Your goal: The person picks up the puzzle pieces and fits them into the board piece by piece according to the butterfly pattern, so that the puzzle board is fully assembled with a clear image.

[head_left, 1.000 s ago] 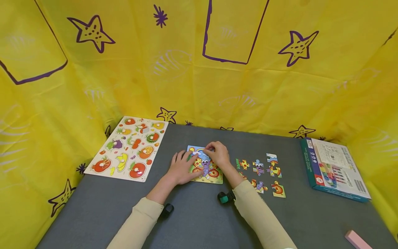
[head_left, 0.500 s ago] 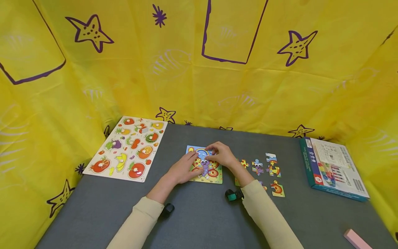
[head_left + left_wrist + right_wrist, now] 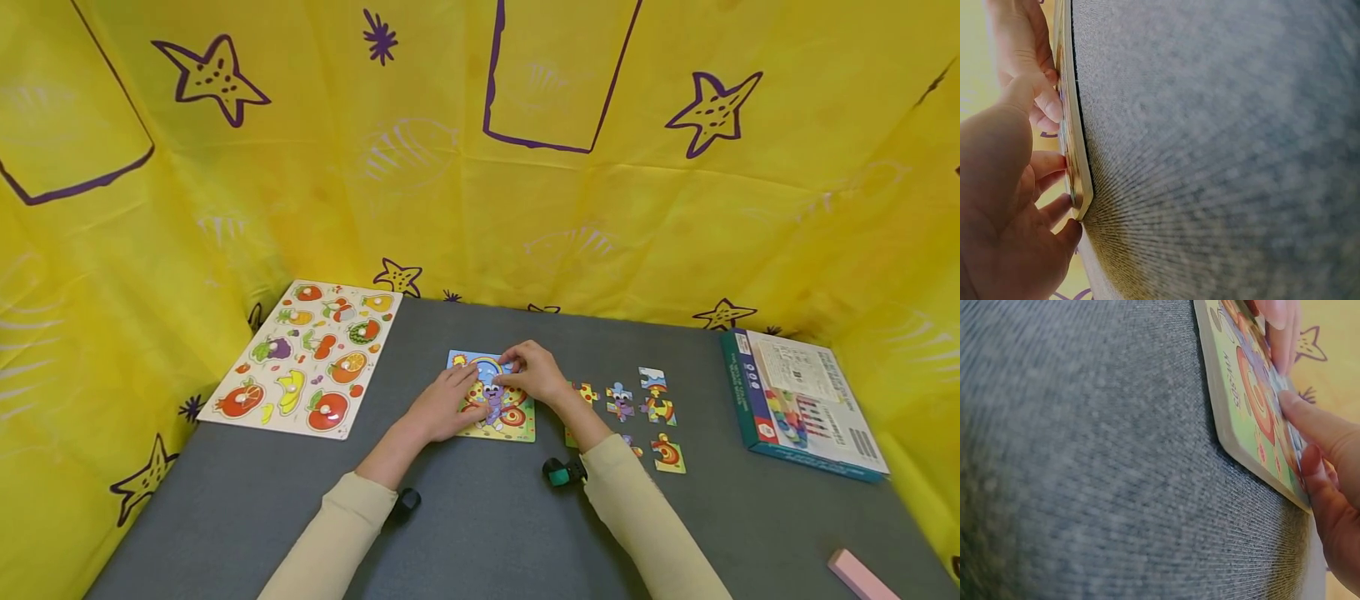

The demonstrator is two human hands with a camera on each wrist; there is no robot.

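Observation:
A small square puzzle board (image 3: 525,432) with a butterfly picture lies flat on the dark grey table. My left hand (image 3: 446,403) rests across its left side, fingers stretched toward the upper middle and thumb low on the butterfly. From the right, my right hand (image 3: 534,375) touches the upper part, thumb and forefinger set apart on the blue sky area. The right wrist view shows that thumb (image 3: 1307,415) pressing on the picture. In the left wrist view, the left fingertips reach the edge of the board (image 3: 1082,181). Both hands cover parts of the picture.
Several loose jigsaw pieces lie right of the board, among them an orange and green one (image 3: 667,454) and a purple one (image 3: 620,402). A fruit peg board (image 3: 251,367) lies left, a flat box (image 3: 813,400) right, and a pink block (image 3: 862,575) at the front right.
My right hand has shifted slightly right, its thumb and forefinger spreading apart on the board. My left fingers have drawn closer together. Little differs over the last half second.

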